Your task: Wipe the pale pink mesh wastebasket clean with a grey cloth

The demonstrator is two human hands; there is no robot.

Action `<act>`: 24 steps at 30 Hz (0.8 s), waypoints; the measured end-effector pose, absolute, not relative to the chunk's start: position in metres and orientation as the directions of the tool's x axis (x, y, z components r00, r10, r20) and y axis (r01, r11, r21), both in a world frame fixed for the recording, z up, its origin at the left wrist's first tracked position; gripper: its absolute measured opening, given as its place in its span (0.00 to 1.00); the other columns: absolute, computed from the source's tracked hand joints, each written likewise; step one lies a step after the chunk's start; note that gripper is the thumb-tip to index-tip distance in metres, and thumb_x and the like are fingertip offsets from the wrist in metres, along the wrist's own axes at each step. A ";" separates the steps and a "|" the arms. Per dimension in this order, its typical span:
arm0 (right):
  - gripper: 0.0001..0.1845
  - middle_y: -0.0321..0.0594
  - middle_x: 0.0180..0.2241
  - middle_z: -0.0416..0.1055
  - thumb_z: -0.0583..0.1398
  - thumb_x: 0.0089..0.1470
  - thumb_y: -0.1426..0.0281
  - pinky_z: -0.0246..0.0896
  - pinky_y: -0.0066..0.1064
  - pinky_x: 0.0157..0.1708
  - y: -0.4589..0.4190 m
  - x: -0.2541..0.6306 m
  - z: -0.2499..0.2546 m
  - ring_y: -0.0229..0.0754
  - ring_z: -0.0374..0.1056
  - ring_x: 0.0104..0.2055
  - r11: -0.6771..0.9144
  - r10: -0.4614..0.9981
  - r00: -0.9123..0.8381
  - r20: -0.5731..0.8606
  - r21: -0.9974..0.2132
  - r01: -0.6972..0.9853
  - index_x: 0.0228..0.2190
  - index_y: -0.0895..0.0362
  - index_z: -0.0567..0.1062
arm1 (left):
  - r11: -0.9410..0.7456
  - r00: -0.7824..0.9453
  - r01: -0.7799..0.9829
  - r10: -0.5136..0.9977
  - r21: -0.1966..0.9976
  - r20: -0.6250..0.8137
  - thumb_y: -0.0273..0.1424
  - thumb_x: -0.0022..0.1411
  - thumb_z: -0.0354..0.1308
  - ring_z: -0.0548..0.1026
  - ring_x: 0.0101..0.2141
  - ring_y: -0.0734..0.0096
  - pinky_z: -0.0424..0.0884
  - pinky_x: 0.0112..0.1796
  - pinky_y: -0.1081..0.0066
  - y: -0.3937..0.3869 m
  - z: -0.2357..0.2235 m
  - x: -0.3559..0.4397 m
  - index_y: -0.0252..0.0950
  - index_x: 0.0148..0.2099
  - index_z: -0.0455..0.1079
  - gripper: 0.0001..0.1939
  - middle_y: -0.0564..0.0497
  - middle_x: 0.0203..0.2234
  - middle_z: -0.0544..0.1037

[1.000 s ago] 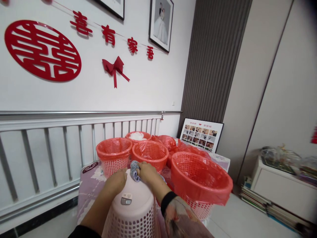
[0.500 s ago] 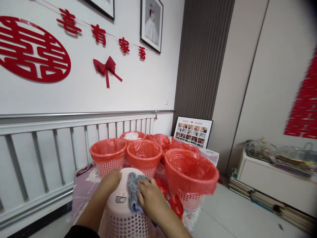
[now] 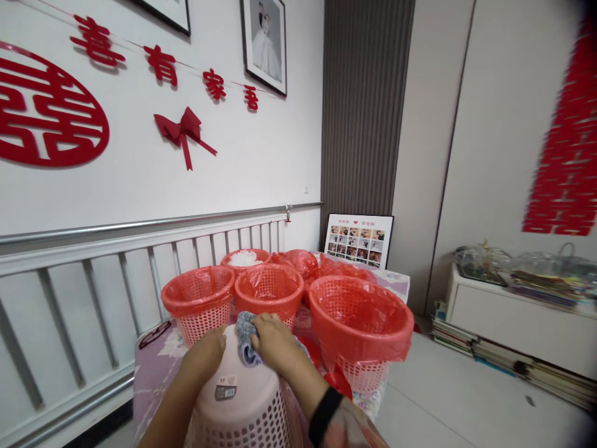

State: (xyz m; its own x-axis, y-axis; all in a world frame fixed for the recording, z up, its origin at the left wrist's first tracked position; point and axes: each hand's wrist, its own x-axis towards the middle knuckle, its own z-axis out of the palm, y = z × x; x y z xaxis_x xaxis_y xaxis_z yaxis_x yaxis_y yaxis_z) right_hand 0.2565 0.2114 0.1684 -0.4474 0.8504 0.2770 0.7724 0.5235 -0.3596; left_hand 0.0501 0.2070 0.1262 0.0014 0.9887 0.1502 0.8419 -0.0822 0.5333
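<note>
An upturned pale pink plastic basket (image 3: 242,398) with holes in its sides stands in front of me, its solid base facing up. A label (image 3: 226,388) sticks to that base. My left hand (image 3: 208,351) grips the basket at the left of its base, fingers curled over the far edge. In my right hand (image 3: 270,339) is a bunched grey cloth (image 3: 247,341), pressed on the far right part of the base. Just beyond stand baskets lined with red plastic bags: a left one (image 3: 198,295), a middle one (image 3: 268,289) and a large right one (image 3: 361,323).
A patterned cloth covers the table (image 3: 156,373). Eyeglasses (image 3: 155,334) lie at its left edge. Behind are a basket (image 3: 245,257) with white contents and crumpled red plastic (image 3: 342,267). Red ribbon (image 3: 338,382) lies right of the upturned basket. A radiator (image 3: 102,311) lines the wall.
My right hand has slid the cloth away from me, toward the base's far edge. My left hand stays on the basket. The view has turned slightly right.
</note>
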 end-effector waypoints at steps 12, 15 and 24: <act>0.21 0.49 0.48 0.77 0.54 0.58 0.62 0.65 0.42 0.47 0.247 0.249 0.162 0.53 0.72 0.48 0.454 0.890 -0.421 0.175 -0.425 0.783 0.48 0.56 0.75 | -0.064 -0.001 0.862 0.992 0.504 0.128 0.36 0.69 0.50 0.71 0.56 0.59 0.63 0.58 0.49 0.216 0.116 0.045 0.34 0.57 0.67 0.18 0.43 0.54 0.75; 0.24 0.49 0.57 0.70 0.53 0.59 0.65 0.57 0.43 0.58 0.205 0.267 0.157 0.53 0.66 0.57 0.482 0.876 -0.414 0.248 -0.424 0.766 0.55 0.57 0.72 | -0.076 -0.003 0.844 0.989 0.531 0.145 0.36 0.69 0.52 0.72 0.56 0.59 0.61 0.59 0.48 0.216 0.116 0.045 0.34 0.54 0.69 0.16 0.44 0.52 0.76; 0.22 0.43 0.58 0.70 0.53 0.59 0.69 0.58 0.44 0.59 0.157 0.284 0.162 0.54 0.61 0.59 0.572 0.819 -0.484 0.308 -0.362 0.736 0.53 0.55 0.75 | 0.004 -0.180 0.635 0.973 0.773 0.143 0.42 0.70 0.49 0.73 0.55 0.61 0.62 0.59 0.50 0.210 0.124 0.036 0.34 0.50 0.71 0.19 0.44 0.51 0.77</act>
